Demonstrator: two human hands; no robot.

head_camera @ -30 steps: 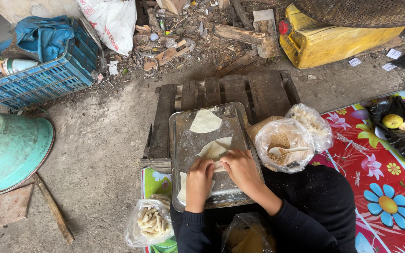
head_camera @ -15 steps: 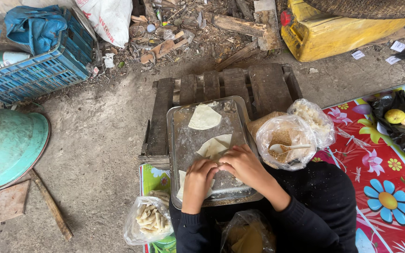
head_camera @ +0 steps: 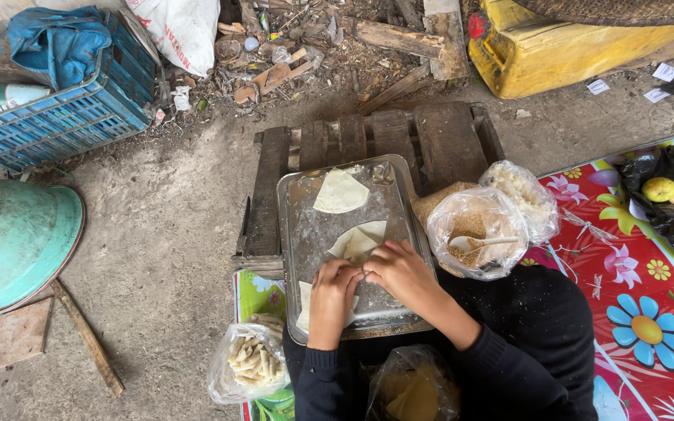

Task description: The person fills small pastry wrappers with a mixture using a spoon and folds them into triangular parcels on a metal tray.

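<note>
A metal tray (head_camera: 298, 226) rests on a low wooden pallet (head_camera: 376, 136). One round dough sheet (head_camera: 340, 192) lies at its far end. A second dough sheet (head_camera: 359, 238), partly folded, lies mid-tray. My left hand (head_camera: 332, 292) and my right hand (head_camera: 399, 273) meet over the near edge of that folded sheet, fingertips pinching it. Another pale sheet (head_camera: 304, 300) shows under my left hand. Whatever sits between the fingers is hidden.
A clear bag of brown filling with a spoon (head_camera: 477, 238) and another bag (head_camera: 520, 195) sit right of the tray. A bag of rolled pieces (head_camera: 250, 360) lies front left. A green basin (head_camera: 13, 242), blue crate (head_camera: 56, 109), yellow can (head_camera: 555, 51) and flowered mat (head_camera: 641, 296) surround.
Both hands have shifted slightly up the tray and closer together onto the folded dough sheet. The view has tilted a little.
</note>
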